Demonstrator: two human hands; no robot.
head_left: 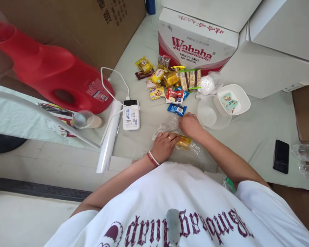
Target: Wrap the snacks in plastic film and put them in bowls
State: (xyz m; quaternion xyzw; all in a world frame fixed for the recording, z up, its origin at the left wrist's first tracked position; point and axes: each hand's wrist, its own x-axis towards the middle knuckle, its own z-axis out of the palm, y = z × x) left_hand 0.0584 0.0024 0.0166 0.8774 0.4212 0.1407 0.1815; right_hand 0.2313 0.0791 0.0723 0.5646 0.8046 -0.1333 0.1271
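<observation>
My left hand [164, 145] presses down on a clear plastic bag [167, 128] that lies on the grey mat [249, 133]; a yellow snack packet [184, 141] shows inside the bag. A ring sits on one finger and bead bracelets on the wrist. My right hand [190, 125] is closed on the bag's upper edge, just below a blue snack packet [177, 109]. Beyond both hands lies a heap of several wrapped snacks [167, 80].
A white power bank [131, 115] with its cable, a white roll [109, 135] and a red jug [54, 73] lie to the left. Clear and white bowls [233, 99] stand at the right, a Wahaha carton [193, 44] behind, a black phone [281, 156] far right.
</observation>
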